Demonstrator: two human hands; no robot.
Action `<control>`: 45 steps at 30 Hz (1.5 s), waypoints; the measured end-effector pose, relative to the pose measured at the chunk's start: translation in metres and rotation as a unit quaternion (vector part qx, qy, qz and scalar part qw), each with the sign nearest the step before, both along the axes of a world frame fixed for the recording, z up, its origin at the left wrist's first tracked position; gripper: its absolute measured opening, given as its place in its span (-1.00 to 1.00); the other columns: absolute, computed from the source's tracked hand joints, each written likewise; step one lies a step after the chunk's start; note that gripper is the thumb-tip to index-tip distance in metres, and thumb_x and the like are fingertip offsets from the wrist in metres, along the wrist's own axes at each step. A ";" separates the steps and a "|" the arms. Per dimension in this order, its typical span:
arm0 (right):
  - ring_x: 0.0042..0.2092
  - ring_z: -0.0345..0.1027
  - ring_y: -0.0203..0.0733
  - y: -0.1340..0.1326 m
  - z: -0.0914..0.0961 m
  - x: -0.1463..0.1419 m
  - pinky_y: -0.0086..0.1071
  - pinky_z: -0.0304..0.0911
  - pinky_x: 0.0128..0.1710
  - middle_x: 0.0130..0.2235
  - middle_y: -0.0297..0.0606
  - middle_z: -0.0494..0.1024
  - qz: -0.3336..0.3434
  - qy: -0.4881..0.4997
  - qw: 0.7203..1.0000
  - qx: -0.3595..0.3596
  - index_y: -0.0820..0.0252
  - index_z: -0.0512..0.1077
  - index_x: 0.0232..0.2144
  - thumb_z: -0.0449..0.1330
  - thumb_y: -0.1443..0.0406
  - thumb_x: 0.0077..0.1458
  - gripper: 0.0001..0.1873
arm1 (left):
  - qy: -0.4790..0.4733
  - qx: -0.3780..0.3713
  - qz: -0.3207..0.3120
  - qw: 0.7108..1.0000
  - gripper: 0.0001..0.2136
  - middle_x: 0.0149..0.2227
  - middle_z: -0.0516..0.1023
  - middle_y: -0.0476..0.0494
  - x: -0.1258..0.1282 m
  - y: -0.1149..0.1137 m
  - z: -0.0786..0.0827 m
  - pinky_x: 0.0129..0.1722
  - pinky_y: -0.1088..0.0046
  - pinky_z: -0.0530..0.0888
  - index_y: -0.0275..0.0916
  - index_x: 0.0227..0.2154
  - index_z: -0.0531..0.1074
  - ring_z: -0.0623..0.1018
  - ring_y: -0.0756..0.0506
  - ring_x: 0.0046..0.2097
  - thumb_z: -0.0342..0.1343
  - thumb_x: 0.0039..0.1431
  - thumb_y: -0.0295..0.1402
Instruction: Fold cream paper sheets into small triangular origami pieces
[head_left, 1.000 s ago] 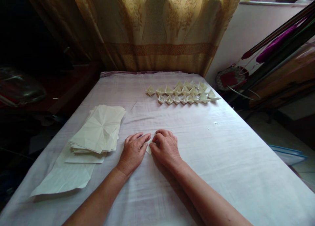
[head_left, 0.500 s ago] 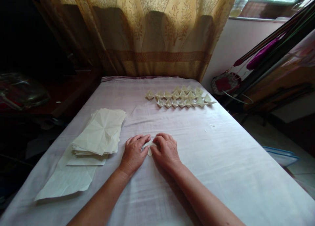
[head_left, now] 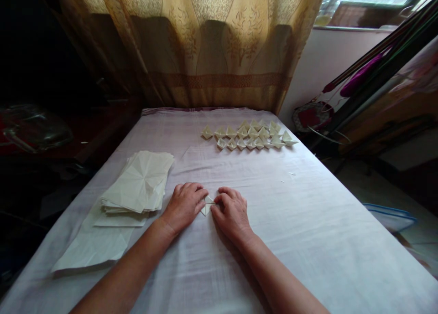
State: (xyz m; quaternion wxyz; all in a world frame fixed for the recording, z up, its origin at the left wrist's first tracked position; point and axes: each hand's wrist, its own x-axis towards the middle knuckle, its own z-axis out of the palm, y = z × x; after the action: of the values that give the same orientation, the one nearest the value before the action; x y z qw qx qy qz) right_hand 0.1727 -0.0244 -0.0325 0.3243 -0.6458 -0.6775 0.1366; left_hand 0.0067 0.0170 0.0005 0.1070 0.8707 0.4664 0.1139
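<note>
A small folded piece of white paper [head_left: 207, 205] lies on the white-covered table [head_left: 308, 223] between my two hands. My left hand [head_left: 185, 204] rests palm down with its fingers curled over the paper's left side. My right hand [head_left: 232, 211] has its fingers bent and pinches the paper's right edge. Most of the paper is hidden under the fingers.
A stack of creased white paper sheets [head_left: 140, 182] lies to the left, on a larger sheet [head_left: 91, 248]. Several small folded paper shapes [head_left: 248, 135] sit in rows at the far side. A patterned curtain [head_left: 212, 45] hangs behind; rods and clutter [head_left: 369, 72] stand at right.
Both hands stayed on the folded paper. The left hand slid slightly left and more of the paper's triangular tip now shows between the hands. The head camera tilted up a little.
</note>
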 end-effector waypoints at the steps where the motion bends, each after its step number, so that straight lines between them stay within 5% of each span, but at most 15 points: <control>1: 0.01 0.31 -0.04 0.000 0.000 0.000 -0.16 0.12 -0.02 -0.02 -0.21 0.51 0.001 0.003 1.000 -0.001 0.11 0.49 -0.36 0.24 0.38 0.02 -0.91 | 0.002 -0.011 -0.008 1.000 -0.81 -0.08 0.55 -0.11 0.001 0.002 0.007 0.04 0.16 0.31 -0.11 -0.19 0.51 0.47 -0.20 0.01 0.19 0.13 -0.45; 8: -0.01 0.36 -0.04 -0.001 -0.002 0.003 -0.14 0.15 0.00 -0.08 -0.18 0.55 0.017 0.076 0.997 0.024 0.13 0.44 -0.25 0.23 0.35 -0.03 -0.78 | -0.104 -0.108 0.035 0.988 -0.91 -0.48 0.49 0.01 0.002 0.010 0.024 -0.11 0.30 0.35 -0.17 -0.47 0.46 0.48 -0.12 -0.30 0.17 -0.05 -0.49; 15: -0.16 0.44 -0.13 0.002 -0.006 0.003 -0.25 0.30 -0.11 -0.18 -0.23 0.56 0.030 0.238 0.970 0.033 0.14 0.37 -0.10 0.22 0.24 -0.03 -0.62 | -0.323 -0.219 0.096 0.916 -0.86 -0.32 0.57 -0.06 0.009 0.002 0.009 -0.26 0.45 0.45 -0.23 -0.30 0.42 0.56 -0.06 -0.28 0.04 0.11 -0.33; 20: -0.28 0.45 -0.21 0.003 -0.007 -0.001 -0.36 0.33 -0.24 -0.30 -0.31 0.56 0.033 0.304 0.950 0.057 0.13 0.37 -0.11 0.20 0.23 0.02 -0.67 | -0.410 -0.246 0.097 0.873 -0.87 -0.26 0.59 -0.09 0.017 -0.011 -0.002 -0.18 0.42 0.48 -0.23 -0.27 0.34 0.58 -0.07 -0.19 0.04 0.17 -0.30; 24: -0.37 0.38 -0.23 0.005 -0.005 0.002 -0.37 0.29 -0.32 -0.38 -0.34 0.52 0.009 0.204 0.971 0.128 0.14 0.40 -0.19 0.13 0.30 0.06 -0.79 | -0.350 -0.169 0.125 0.913 -0.95 -0.34 0.55 -0.02 0.014 -0.017 -0.006 -0.19 0.41 0.47 -0.20 -0.36 0.38 0.54 -0.07 -0.24 0.10 0.13 -0.36; 28: -0.29 0.37 -0.17 0.004 0.004 0.008 -0.32 0.23 -0.21 -0.35 -0.26 0.55 0.084 0.026 0.979 0.183 0.14 0.44 -0.29 0.06 0.42 0.14 -0.83 | -0.241 0.028 0.099 0.965 -0.89 -0.25 0.54 -0.06 0.006 -0.023 -0.004 -0.07 0.32 0.41 -0.15 -0.29 0.44 0.49 -0.13 -0.14 0.14 0.11 -0.45; 31: -0.28 0.34 -0.17 0.002 0.009 0.009 -0.33 0.17 -0.21 -0.36 -0.27 0.55 0.130 -0.076 0.974 0.171 0.13 0.44 -0.36 0.07 0.47 0.16 -0.80 | -0.115 0.143 0.050 0.982 -0.88 -0.29 0.53 -0.09 -0.001 -0.030 -0.005 -0.17 0.33 0.40 -0.14 -0.29 0.46 0.47 -0.13 -0.22 0.07 0.19 -0.49; 37: -0.29 0.32 -0.17 -0.007 0.007 0.002 -0.35 0.16 -0.25 -0.36 -0.28 0.54 0.165 -0.124 0.972 0.114 0.14 0.45 -0.43 0.20 0.44 0.12 -0.87 | -0.011 0.139 0.022 0.990 -0.89 -0.32 0.50 -0.09 -0.013 -0.044 -0.016 -0.24 0.32 0.36 -0.16 -0.35 0.47 0.44 -0.14 -0.24 0.10 0.21 -0.49; 45: -0.14 0.38 -0.14 -0.014 0.011 0.012 -0.28 0.21 -0.12 -0.18 -0.30 0.60 0.193 -0.071 0.978 0.032 0.04 0.57 -0.24 0.25 0.37 0.13 -0.84 | -0.029 0.113 -0.001 0.993 -0.93 -0.28 0.54 -0.05 -0.024 -0.052 -0.019 -0.21 0.31 0.35 -0.16 -0.26 0.49 0.46 -0.12 -0.22 0.10 0.28 -0.38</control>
State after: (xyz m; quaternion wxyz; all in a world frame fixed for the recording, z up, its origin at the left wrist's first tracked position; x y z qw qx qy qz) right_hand 0.1843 -0.0388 -0.0211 0.2633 -0.5007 -0.8145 0.1287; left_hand -0.0172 -0.0352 -0.0186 0.0218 0.8741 0.4460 0.1913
